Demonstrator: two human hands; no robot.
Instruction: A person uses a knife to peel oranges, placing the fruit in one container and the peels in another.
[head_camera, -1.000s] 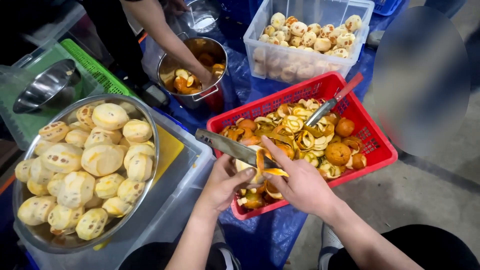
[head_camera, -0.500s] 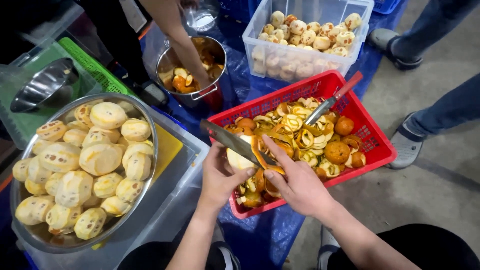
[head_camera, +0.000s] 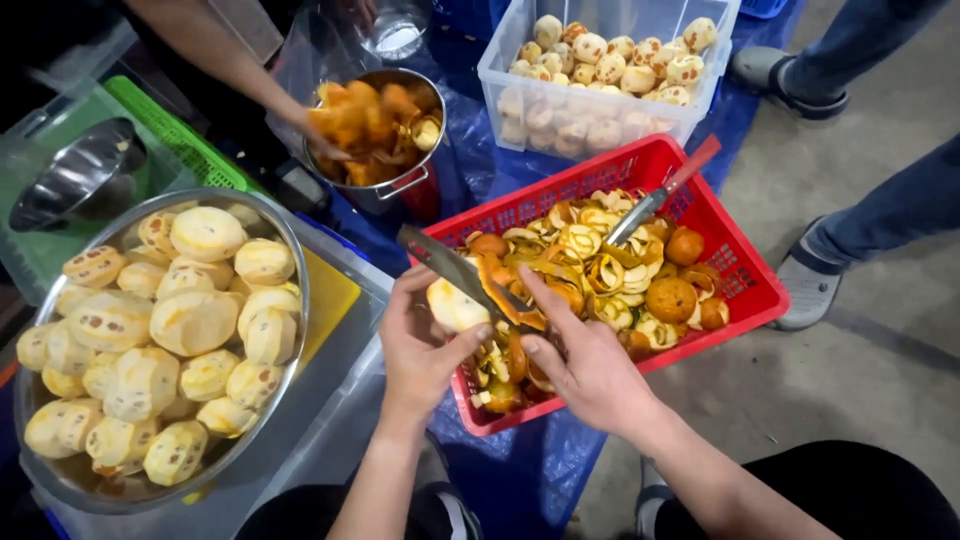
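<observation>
1. The left hand (head_camera: 418, 345) is cupping a half-peeled pale fruit (head_camera: 452, 306) over the near corner of the red basket (head_camera: 745, 290), fingers curled around its underside.
2. The right hand (head_camera: 585, 362) is gripping a long knife (head_camera: 462, 272), fingers closed on the handle, the blade lying across the fruit with an orange strip of peel (head_camera: 508, 300) curling off beside it.
3. The basket is holding orange peelings and a few unpeeled fruits (head_camera: 672, 298); a second knife (head_camera: 660, 192) with a red handle is resting across them.
4. To the left, a wide metal bowl (head_camera: 285, 345) is sitting heaped with peeled fruit.
5. Beyond, another person's hand (head_camera: 325, 130) is reaching into a steel pot (head_camera: 400, 185) of orange peel, and a clear tub (head_camera: 600, 125) of peeled fruit is standing behind the basket.
</observation>
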